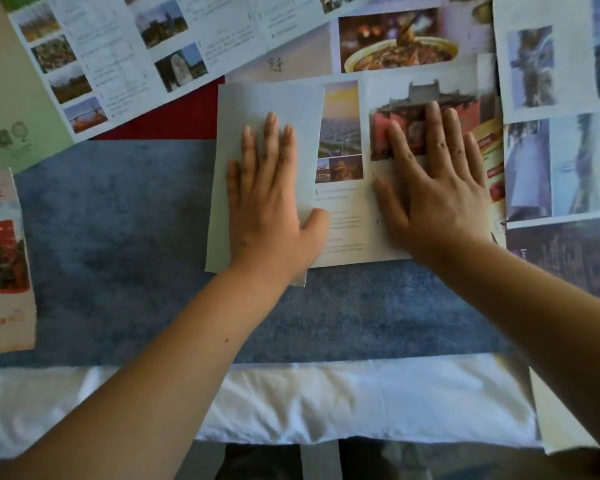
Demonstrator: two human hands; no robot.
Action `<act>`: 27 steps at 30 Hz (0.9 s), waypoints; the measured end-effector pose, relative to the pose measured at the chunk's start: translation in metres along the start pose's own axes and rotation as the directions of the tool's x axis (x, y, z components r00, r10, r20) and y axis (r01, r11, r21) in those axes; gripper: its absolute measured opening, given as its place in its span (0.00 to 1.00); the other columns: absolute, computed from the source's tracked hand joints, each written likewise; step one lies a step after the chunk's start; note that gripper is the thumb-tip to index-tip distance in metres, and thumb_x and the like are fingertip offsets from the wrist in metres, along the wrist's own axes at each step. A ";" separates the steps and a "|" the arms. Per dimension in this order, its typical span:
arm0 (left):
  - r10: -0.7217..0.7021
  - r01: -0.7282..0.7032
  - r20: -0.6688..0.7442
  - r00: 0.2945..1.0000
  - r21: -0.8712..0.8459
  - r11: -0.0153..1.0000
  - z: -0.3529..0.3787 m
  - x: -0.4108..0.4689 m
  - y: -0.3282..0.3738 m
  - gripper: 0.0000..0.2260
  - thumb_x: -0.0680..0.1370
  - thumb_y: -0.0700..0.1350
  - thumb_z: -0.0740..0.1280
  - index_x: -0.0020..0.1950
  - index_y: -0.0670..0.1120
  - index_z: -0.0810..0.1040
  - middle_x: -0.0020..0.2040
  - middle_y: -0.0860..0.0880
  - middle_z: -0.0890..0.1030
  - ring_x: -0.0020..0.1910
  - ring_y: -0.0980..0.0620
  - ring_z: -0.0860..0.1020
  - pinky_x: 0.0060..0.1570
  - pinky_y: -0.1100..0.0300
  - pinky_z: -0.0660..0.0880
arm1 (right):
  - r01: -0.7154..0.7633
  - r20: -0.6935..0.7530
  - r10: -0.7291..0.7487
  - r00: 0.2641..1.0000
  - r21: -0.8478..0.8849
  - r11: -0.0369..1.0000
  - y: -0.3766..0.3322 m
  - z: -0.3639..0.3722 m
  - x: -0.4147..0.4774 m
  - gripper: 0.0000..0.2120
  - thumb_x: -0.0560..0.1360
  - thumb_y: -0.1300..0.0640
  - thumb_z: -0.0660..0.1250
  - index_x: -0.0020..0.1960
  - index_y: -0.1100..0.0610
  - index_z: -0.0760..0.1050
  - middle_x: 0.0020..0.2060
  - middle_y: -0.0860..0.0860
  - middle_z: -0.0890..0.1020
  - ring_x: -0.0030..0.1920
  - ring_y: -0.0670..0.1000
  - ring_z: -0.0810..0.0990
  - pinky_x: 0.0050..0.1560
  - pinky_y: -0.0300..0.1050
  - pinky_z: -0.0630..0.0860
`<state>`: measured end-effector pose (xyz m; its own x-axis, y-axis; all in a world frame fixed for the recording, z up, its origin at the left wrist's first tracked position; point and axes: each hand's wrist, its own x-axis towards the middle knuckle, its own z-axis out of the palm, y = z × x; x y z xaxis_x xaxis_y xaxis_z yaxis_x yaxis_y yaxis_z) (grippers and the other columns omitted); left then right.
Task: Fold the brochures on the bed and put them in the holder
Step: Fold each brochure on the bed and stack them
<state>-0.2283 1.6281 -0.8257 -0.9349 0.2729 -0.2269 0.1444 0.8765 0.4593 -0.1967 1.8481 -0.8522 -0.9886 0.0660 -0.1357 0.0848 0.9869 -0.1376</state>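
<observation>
**Forearms [187, 358] outstretched, brochure [343, 220] pressed flat**

2 forearms are stretched across the white sheet [326, 403] at the near edge. The brochure is laid on the blue-covered bed [118, 237], its blank left panel folded over. That panel is pressed by the left hand [271, 202], the pictured page by the right hand [437, 192]; each grip is wide, fingers straight, nothing held. Other unfolded brochures [118, 46] are spread beyond and to the right.

Matt paper brochure [340, 216] lies on fuzzy blue blanket [118, 237] over smooth white sheet [326, 400].
</observation>
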 end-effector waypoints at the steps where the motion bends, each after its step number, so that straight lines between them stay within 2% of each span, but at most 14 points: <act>1: -0.004 0.004 0.007 1.000 0.010 1.000 0.002 0.001 0.005 0.42 0.75 0.52 0.62 0.85 0.47 0.45 0.85 0.48 0.42 0.83 0.43 0.39 0.81 0.43 0.38 | -0.005 0.009 0.005 1.000 -0.001 1.000 0.003 0.001 0.000 0.32 0.85 0.33 0.44 0.84 0.43 0.42 0.84 0.54 0.44 0.84 0.55 0.41 0.82 0.56 0.43; 6: -0.016 0.008 0.056 0.998 0.145 0.989 0.015 0.006 0.025 0.38 0.77 0.55 0.54 0.85 0.51 0.42 0.85 0.51 0.41 0.83 0.43 0.37 0.80 0.42 0.35 | 0.013 -0.045 -0.010 0.999 0.068 0.998 0.008 0.008 -0.002 0.30 0.87 0.45 0.46 0.85 0.55 0.46 0.84 0.53 0.48 0.84 0.53 0.43 0.82 0.53 0.37; 11: -0.001 -0.016 0.092 0.996 0.193 0.981 0.029 0.012 0.042 0.36 0.79 0.57 0.51 0.84 0.52 0.41 0.85 0.52 0.40 0.83 0.45 0.37 0.78 0.41 0.34 | 0.014 -0.060 -0.011 0.998 0.041 0.999 0.006 0.010 -0.001 0.31 0.87 0.46 0.45 0.85 0.59 0.46 0.84 0.54 0.48 0.84 0.54 0.43 0.82 0.53 0.35; 14: -0.007 -0.008 0.083 0.997 0.174 0.985 0.038 0.022 0.046 0.35 0.81 0.62 0.48 0.85 0.51 0.42 0.85 0.51 0.40 0.83 0.46 0.38 0.79 0.43 0.36 | 0.009 -0.072 -0.008 0.997 0.023 1.000 0.005 0.011 -0.002 0.31 0.87 0.45 0.44 0.85 0.59 0.45 0.84 0.54 0.47 0.84 0.54 0.43 0.82 0.53 0.36; 17: 0.011 -0.021 0.044 0.999 0.222 0.975 0.046 0.024 0.043 0.33 0.83 0.63 0.43 0.85 0.50 0.43 0.85 0.50 0.41 0.83 0.45 0.39 0.80 0.43 0.39 | 0.018 -0.097 -0.016 0.995 0.026 0.999 0.005 0.013 -0.001 0.30 0.87 0.46 0.45 0.85 0.59 0.46 0.84 0.54 0.49 0.84 0.55 0.44 0.82 0.53 0.35; 20: 0.094 -0.090 0.004 0.996 0.329 0.940 0.051 0.018 0.031 0.32 0.84 0.61 0.44 0.85 0.48 0.45 0.85 0.47 0.45 0.84 0.43 0.44 0.81 0.42 0.43 | 0.024 -0.106 -0.022 0.994 0.025 0.999 0.002 0.014 -0.002 0.30 0.87 0.46 0.46 0.84 0.59 0.47 0.84 0.55 0.49 0.84 0.56 0.44 0.81 0.53 0.34; 27: 0.114 -0.091 -0.045 0.993 0.345 0.934 0.048 0.005 0.000 0.31 0.85 0.61 0.47 0.85 0.48 0.49 0.85 0.46 0.49 0.84 0.42 0.47 0.81 0.41 0.47 | 0.038 -0.056 -0.037 0.998 0.015 0.999 -0.030 0.012 -0.006 0.31 0.86 0.46 0.46 0.84 0.60 0.45 0.84 0.56 0.47 0.84 0.57 0.42 0.79 0.52 0.29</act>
<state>-0.2179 1.6489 -0.8676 -0.9260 0.3527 -0.1344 0.3321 0.9306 0.1539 -0.1916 1.8162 -0.8589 -0.9964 0.0373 -0.0756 0.0489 0.9863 -0.1577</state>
